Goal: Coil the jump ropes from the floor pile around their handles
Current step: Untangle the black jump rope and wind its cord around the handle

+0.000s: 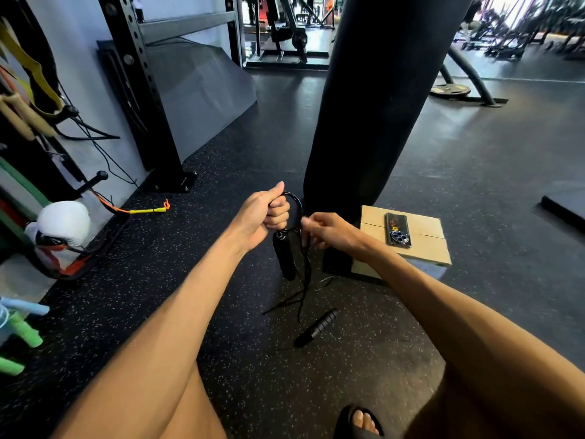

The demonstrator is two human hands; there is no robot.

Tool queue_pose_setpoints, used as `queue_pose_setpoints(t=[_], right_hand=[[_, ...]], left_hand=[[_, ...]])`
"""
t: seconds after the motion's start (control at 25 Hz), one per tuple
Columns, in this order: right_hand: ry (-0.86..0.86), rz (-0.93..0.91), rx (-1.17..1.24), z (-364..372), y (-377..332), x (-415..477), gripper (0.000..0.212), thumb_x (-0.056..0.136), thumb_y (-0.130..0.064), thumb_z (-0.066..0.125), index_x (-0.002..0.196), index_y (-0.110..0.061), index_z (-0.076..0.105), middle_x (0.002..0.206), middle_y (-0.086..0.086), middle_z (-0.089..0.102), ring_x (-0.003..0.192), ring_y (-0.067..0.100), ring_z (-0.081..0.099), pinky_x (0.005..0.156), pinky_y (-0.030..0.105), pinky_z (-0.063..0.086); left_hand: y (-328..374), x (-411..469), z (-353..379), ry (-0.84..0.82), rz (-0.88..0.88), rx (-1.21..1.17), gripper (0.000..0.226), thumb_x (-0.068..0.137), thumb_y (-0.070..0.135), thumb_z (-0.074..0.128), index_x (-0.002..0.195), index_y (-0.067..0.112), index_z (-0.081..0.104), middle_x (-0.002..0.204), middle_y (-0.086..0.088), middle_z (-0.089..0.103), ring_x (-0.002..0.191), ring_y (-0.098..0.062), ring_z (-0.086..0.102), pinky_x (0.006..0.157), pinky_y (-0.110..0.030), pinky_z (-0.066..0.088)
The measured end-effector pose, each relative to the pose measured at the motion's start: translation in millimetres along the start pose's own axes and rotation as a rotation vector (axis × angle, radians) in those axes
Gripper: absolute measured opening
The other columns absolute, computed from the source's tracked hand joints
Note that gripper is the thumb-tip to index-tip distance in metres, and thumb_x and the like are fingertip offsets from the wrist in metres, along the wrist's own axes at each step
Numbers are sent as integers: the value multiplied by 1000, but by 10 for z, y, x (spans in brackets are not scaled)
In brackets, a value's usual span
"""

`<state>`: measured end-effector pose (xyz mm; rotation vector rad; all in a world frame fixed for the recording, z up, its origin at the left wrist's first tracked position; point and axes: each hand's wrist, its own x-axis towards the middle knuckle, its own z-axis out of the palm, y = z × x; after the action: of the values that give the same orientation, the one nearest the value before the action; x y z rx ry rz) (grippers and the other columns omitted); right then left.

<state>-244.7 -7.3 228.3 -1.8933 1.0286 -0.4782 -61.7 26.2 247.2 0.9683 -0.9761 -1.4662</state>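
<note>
My left hand (267, 213) is closed around a loop of black jump rope (297, 204), held up over the floor. One black handle (284, 256) hangs from that hand, pointing down. My right hand (329, 231) pinches the rope strands just right of the handle. Loose strands (304, 289) trail down to the speckled floor. The second black handle (316, 327) lies flat on the floor below my hands.
A black punching bag (373, 103) hangs right behind my hands. A cardboard box (421, 245) with a phone (397, 229) on it sits to the right. A yellow-orange rope (148, 210), a white boxing glove (61, 223) and green foam handles (27, 334) lie at the left wall.
</note>
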Motion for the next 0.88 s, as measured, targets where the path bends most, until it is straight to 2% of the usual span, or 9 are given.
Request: queue_pose_setpoints(t=[0.12, 0.24, 0.36, 0.44, 0.52, 0.6, 0.72, 0.8, 0.88], right_hand=[[-18, 71, 20, 85, 102, 2, 31, 94, -25, 64, 112, -4, 51, 97, 14, 61, 84, 22, 63, 75, 45, 61], [76, 60, 104, 181, 123, 11, 51, 86, -10, 72, 125, -4, 40, 97, 7, 51, 85, 21, 60, 73, 44, 62], [71, 99, -187, 257, 303, 41, 65, 78, -21, 81, 128, -10, 41, 108, 6, 55, 99, 23, 60, 85, 40, 57], [-20, 187, -311, 336, 430, 23, 54, 79, -28, 80, 119, -10, 49, 109, 9, 63, 96, 24, 64, 83, 41, 58], [-141, 310, -271, 421, 461, -8, 42, 86, -29, 74, 114, -4, 55, 103, 16, 71, 85, 24, 69, 78, 44, 61], [-185, 365, -250, 528, 482, -22, 41, 89, -28, 71, 118, -4, 55, 101, 16, 71, 82, 25, 69, 77, 44, 61], [-123, 324, -380, 663, 548, 36, 58, 88, -27, 72, 137, -7, 47, 125, 12, 60, 111, 27, 61, 84, 32, 53], [-132, 329, -234, 758, 626, 117, 64, 89, -21, 71, 143, -6, 41, 140, 13, 52, 127, 27, 53, 96, 30, 46], [-127, 361, -41, 840, 729, 210, 60, 88, -13, 70, 141, -8, 42, 138, 15, 54, 124, 29, 56, 102, 35, 48]], left_hand=[[-38, 13, 12, 60, 22, -26, 48, 104, 32, 41, 59, 20, 29, 47, 8, 17, 42, -8, 12, 48, -27, 9], [-18, 29, 37, 68, 38, -138, 48, 104, 33, 40, 58, 20, 33, 48, 7, 17, 42, -8, 12, 47, -27, 9], [92, 29, 35, 68, 65, -216, 49, 104, 34, 40, 57, 19, 34, 47, 7, 17, 42, -8, 13, 48, -27, 9], [158, 26, 15, 83, 78, -263, 48, 103, 34, 41, 58, 19, 33, 46, 7, 17, 41, -8, 13, 46, -26, 10], [193, 34, -2, 101, 89, -316, 47, 103, 32, 41, 60, 18, 33, 45, 8, 19, 39, -7, 15, 43, -24, 13], [220, 37, 10, 101, 92, -355, 46, 104, 31, 40, 61, 17, 34, 45, 8, 21, 38, -6, 16, 41, -22, 16], [248, 42, 32, 85, 84, -392, 47, 104, 31, 40, 59, 18, 36, 46, 8, 21, 39, -6, 16, 44, -23, 15], [270, 51, 35, 46, 71, -436, 48, 103, 31, 40, 57, 18, 37, 46, 8, 21, 38, -6, 17, 44, -23, 14], [304, 58, 34, -6, 60, -483, 49, 103, 31, 39, 56, 18, 37, 45, 8, 22, 37, -5, 18, 43, -22, 14]])
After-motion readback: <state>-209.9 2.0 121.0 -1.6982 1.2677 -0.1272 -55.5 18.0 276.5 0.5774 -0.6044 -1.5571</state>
